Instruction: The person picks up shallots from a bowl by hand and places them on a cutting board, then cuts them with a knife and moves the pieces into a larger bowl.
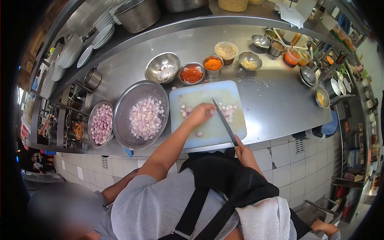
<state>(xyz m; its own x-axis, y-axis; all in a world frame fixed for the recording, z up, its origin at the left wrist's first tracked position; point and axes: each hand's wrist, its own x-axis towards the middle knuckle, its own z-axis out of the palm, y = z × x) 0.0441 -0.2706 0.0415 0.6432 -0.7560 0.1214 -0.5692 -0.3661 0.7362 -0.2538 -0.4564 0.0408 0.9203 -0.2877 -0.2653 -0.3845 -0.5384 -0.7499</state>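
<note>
My right hand (241, 149) grips a kitchen knife (226, 123) by its dark handle, the blade slanting up and left over the white cutting board (188, 138). Just left of the blade, my left hand (202, 115) has its fingers closed on a small pinkish shallot, mostly hidden by them. Peeled shallots (229, 112) lie right of the knife, and a few more sit left of my left hand. One single shallot (199, 134) rests nearer the board's front edge.
Left of the board stand a large metal bowl of cut shallots (146, 117) and a smaller bowl of whole shallots (101, 123). Behind it are bowls with orange shreds (191, 74) and chopped garlic-like bits (250, 64). Another person (102, 208) is close at lower left.
</note>
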